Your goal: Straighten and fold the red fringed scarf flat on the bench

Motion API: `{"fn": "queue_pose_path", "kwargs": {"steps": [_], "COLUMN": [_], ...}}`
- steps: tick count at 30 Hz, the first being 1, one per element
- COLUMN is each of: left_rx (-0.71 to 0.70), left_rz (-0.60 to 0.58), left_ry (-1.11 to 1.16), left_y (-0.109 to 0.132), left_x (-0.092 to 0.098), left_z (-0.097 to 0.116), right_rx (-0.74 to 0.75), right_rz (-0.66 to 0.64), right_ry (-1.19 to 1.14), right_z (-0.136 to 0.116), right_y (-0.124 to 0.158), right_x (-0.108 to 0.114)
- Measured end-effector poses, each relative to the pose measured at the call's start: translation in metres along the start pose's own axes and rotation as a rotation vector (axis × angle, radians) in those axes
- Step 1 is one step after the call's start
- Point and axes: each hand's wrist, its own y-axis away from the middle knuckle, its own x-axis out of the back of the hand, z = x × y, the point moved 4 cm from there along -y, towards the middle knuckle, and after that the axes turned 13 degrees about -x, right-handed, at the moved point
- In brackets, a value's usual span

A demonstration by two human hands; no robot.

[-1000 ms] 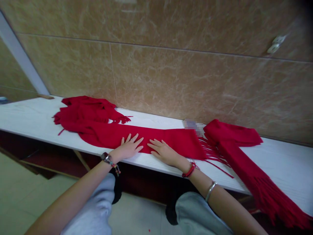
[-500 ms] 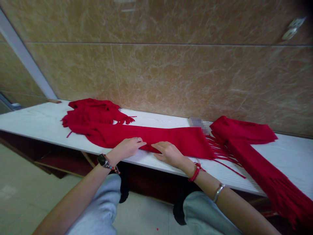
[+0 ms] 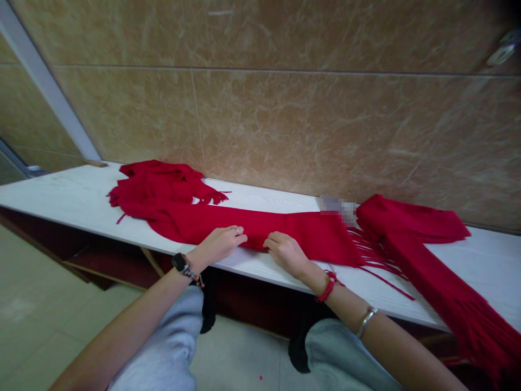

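A red fringed scarf (image 3: 315, 233) lies lengthwise along the white tabletop, its tassels spread to the right. My left hand (image 3: 222, 243) is closed on the scarf's near edge, around its middle. Just to the right, my right hand (image 3: 286, 252) pinches the same edge with curled fingers, a short gap from the left. The scarf's left end runs into a crumpled red heap (image 3: 157, 187); whether the two are one piece I cannot tell.
On the right a second red scarf (image 3: 411, 217) lies folded, its fringed end hanging over the front edge. A blurred packet (image 3: 337, 208) sits by the marbled wall (image 3: 285, 125). Open shelving (image 3: 118, 263) is below the tabletop. A wall fitting (image 3: 502, 51) shows at upper right.
My fingers have gone from lying stretched out at the scarf's edge to curling onto it. My hands are slightly farther apart. The whole view has shifted a little.
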Motion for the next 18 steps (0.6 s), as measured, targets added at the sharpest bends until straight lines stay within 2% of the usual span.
{"fn": "queue_pose_path", "kwargs": {"steps": [9,12,16,18], "left_rx": [-0.098,-0.062,0.039,0.034], "left_rz": [-0.015,-0.006,0.076,0.057], "left_ry": [0.035,0.012,-0.037,0.004], "left_y": [0.002,0.004,0.006,0.006], "left_x": [0.006,0.009,0.012,0.009], "left_z": [0.005,0.006,0.005,0.006], "right_rx": [0.142,0.166,0.073,0.099], "right_rz": [0.082,0.134,0.267,0.237], "right_ry": [-0.141,-0.131,-0.151,-0.175], "right_z": [0.005,0.004,0.007,0.007], "right_y": [0.008,0.009,0.008,0.009], "right_x": [-0.002,-0.001,0.005,0.005]}}
